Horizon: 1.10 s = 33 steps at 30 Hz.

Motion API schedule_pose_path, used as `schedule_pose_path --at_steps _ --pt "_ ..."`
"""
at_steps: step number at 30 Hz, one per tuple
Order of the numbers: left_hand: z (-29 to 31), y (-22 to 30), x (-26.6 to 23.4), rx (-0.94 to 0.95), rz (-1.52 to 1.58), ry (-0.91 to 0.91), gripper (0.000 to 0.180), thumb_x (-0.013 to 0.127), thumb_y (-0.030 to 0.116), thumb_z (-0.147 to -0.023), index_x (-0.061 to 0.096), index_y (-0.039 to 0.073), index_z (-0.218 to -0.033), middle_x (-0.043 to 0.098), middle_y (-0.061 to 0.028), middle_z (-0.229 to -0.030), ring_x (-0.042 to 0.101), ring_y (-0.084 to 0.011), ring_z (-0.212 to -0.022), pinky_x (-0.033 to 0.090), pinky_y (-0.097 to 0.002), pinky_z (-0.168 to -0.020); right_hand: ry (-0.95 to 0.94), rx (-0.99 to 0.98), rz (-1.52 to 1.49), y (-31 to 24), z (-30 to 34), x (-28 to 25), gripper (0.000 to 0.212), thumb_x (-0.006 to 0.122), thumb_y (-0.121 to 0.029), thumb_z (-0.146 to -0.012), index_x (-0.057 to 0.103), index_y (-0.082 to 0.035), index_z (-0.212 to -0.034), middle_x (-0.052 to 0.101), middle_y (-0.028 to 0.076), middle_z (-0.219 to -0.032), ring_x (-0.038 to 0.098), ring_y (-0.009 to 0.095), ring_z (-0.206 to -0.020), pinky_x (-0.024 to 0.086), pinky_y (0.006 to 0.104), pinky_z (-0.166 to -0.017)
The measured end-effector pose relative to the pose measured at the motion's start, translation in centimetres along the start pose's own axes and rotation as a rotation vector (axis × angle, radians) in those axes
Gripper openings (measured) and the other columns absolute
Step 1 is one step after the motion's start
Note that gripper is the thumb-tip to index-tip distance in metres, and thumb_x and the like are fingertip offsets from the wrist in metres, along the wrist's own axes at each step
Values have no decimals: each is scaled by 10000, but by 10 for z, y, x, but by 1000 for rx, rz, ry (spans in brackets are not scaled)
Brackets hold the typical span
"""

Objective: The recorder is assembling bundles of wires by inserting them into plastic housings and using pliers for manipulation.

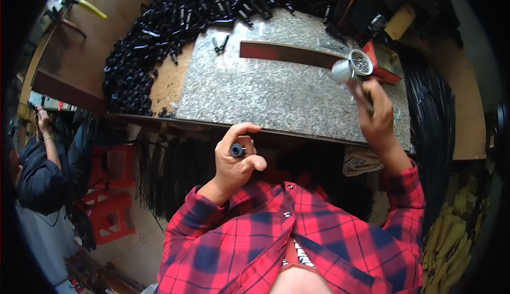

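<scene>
My left hand (234,158) is in front of the table's near edge, its lower fingers curled round a small black cylindrical part (237,150) with a hole in its end. The thumb and forefinger of that hand stand apart. Over the right side of the stone slab, my right hand (378,114) is closed round the handle of what looks like a hammer (341,72), its silvery head blurred. Right beside that head is a round white cup (362,62) of small metal pieces. A flat dark metal bar (287,53) lies on the slab, one end near the cup.
Black plastic parts (175,25) are heaped along the back and left of the speckled stone slab (255,92). A red box (383,63) stands at the right, beside long black strips (430,92). Red stools (109,214) and another person (42,161) are at the left.
</scene>
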<state>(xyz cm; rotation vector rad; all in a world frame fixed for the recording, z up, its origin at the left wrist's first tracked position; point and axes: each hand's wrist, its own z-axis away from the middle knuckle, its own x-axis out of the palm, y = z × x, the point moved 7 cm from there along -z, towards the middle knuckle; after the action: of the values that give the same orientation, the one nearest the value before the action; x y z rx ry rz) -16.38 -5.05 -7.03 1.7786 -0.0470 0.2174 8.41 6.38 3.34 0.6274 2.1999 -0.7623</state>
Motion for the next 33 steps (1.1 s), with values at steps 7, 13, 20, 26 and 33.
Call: schedule_pose_path --at_steps 7,13,20,26,33 --pt "3 11 9 25 17 -44 857 788 505 -631 438 -35 -1198 344 63 -556 366 -35 -512 309 -205 -496 -307 347 393 110 -54 11 146 638 -130 -842 604 -27 -939 645 199 -864 625 368 -820 473 426 -689" --pt "4 12 11 17 -11 -36 849 803 473 -630 429 -26 -1206 345 62 -553 364 -37 -511 310 -204 -498 -511 374 489 129 -63 38 179 629 -218 -831 646 -85 -950 654 188 -858 619 392 -831 487 478 -736" --pt "2 10 10 -3 -20 -37 856 826 447 -612 428 -24 -1206 352 63 -549 369 -42 -506 320 -208 -500 -476 343 496 129 -65 43 152 603 -187 -812 660 -94 -919 656 191 -874 620 396 -842 487 484 -733" --pt "2 8 11 21 -9 -26 825 858 375 -603 443 -1 -1209 360 66 -532 361 -24 -500 296 -190 -487 -312 346 418 114 -64 28 140 606 -167 -824 618 -61 -915 644 195 -829 622 384 -810 478 470 -704" --pt "-1 13 21 88 -36 6 847 882 323 -605 421 24 -1250 345 73 -521 316 -7 -491 236 -184 -462 -305 444 -859 9 -30 51 168 558 -176 -946 574 -15 -901 559 22 -753 542 84 -685 451 247 -624"
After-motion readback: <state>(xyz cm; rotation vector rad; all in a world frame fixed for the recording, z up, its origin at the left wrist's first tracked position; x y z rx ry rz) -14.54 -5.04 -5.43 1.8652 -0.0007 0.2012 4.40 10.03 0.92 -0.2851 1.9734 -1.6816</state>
